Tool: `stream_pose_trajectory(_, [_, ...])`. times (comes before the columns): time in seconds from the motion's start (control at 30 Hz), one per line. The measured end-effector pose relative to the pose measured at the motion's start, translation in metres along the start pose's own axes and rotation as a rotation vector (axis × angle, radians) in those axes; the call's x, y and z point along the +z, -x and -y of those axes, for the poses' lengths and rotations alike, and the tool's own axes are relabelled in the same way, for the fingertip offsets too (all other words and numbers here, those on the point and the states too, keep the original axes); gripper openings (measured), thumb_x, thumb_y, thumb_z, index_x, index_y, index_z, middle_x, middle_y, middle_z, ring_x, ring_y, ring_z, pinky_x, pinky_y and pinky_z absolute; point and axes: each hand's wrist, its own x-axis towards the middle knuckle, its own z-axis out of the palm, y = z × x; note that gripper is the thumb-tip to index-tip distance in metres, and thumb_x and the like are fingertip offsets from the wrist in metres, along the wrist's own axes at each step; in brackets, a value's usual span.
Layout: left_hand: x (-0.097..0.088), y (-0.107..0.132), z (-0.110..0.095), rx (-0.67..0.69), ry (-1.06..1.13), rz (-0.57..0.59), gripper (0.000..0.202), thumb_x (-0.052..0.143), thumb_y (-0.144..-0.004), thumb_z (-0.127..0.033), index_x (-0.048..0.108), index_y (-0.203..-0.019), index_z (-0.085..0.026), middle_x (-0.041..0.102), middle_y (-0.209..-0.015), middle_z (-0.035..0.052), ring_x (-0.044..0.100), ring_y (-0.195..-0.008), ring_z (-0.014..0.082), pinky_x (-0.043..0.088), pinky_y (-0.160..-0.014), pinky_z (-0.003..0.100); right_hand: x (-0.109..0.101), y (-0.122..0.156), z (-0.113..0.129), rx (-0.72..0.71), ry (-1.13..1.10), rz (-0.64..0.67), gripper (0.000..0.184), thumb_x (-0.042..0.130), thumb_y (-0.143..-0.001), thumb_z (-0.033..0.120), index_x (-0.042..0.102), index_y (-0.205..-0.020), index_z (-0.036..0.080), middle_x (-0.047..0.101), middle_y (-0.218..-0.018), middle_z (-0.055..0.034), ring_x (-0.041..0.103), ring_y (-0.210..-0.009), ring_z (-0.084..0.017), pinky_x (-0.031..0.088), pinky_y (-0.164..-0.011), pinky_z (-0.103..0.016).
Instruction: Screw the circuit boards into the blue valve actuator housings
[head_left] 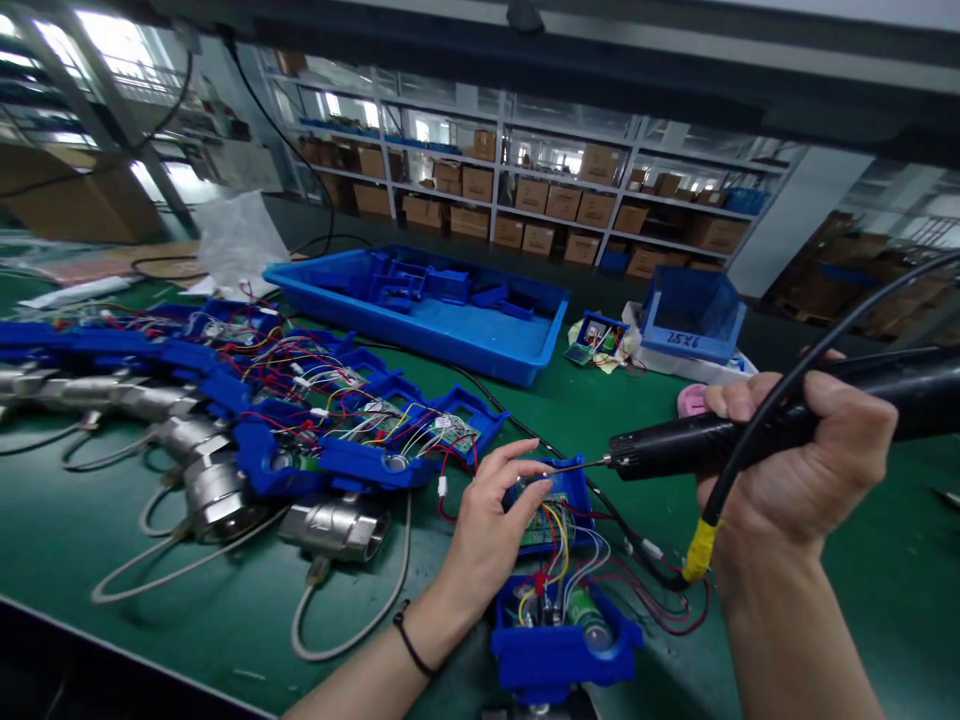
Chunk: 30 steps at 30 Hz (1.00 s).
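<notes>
My right hand (802,465) is wrapped round a black electric screwdriver (705,440), held level with its bit pointing left at a small blue plastic housing (566,485) holding a green circuit board and coloured wires. My left hand (491,520) rests on that housing, thumb and fingers curled at its left edge close to the bit tip. A second blue housing (559,645) with a battery and wires lies just in front of it, joined by wires. The screwdriver's black cable (795,385) with a yellow sleeve loops past my right wrist.
A row of blue wired housings (360,430) and metal valves (217,480) with grey cables fills the left of the green mat. A large blue tray (420,320) and a small blue bin (690,320) stand behind. Shelves of cardboard boxes line the back.
</notes>
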Motion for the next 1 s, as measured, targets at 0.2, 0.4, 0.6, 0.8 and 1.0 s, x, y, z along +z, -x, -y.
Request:
stream_pose_trajectory(0.2, [0.0006,0.0005,-0.0004,-0.008,0.021,-0.028,0.011,0.059,-0.085,-0.026,0.068,-0.082,-0.022,0.062,-0.118,0.0058,0.056,-0.111,0.0199,0.038,-0.099,0.038,0.0000,0.0015,0.0022,-0.019,0.021,0.032,0.011,0.051,-0.069,0.028,0.046,-0.071,0.019,0.039,-0.049,0.0075,0.035,-0.044,-0.008,0.034,-0.048,-0.026])
stream_pose_trajectory(0.4, [0.0007,-0.0005,-0.0023,0.000,0.009,-0.026,0.012,0.059,-0.084,-0.024,0.070,-0.082,-0.022,0.063,-0.116,0.0068,0.058,-0.109,0.0211,0.041,-0.097,0.040,0.0036,0.0034,0.0026,-0.053,0.018,0.053,0.010,0.052,-0.066,0.027,0.046,-0.063,0.019,0.038,-0.047,0.0057,0.035,-0.042,-0.009,0.031,-0.045,-0.025])
stream_pose_trajectory(0.6, [0.0008,0.0002,0.0012,0.092,-0.062,-0.048,0.013,0.058,-0.085,-0.022,0.071,-0.084,-0.023,0.064,-0.116,0.0075,0.059,-0.108,0.0221,0.045,-0.095,0.042,0.0036,0.0038,0.0015,-0.058,0.036,0.060,0.012,0.051,-0.065,0.028,0.044,-0.060,0.019,0.038,-0.047,0.0055,0.036,-0.041,-0.008,0.034,-0.045,-0.027])
stream_pose_trajectory(0.8, [0.0002,0.0044,0.0062,0.227,-0.182,-0.085,0.016,0.056,-0.087,-0.018,0.071,-0.089,-0.024,0.060,-0.121,0.0073,0.058,-0.109,0.0208,0.047,-0.094,0.040,0.0053,0.0060,0.0045,-0.098,0.060,0.131,0.008,0.049,-0.066,0.028,0.046,-0.070,0.021,0.038,-0.046,0.0067,0.035,-0.039,-0.009,0.037,-0.045,-0.028])
stream_pose_trajectory(1.0, [0.0005,0.0037,0.0057,0.265,-0.224,-0.076,0.016,0.055,-0.088,-0.019,0.070,-0.090,-0.023,0.060,-0.119,0.0080,0.057,-0.109,0.0204,0.049,-0.092,0.041,0.0054,0.0058,0.0025,-0.091,0.037,0.126,0.018,0.051,-0.065,0.027,0.048,-0.081,0.021,0.039,-0.047,0.0078,0.034,-0.038,-0.009,0.036,-0.044,-0.027])
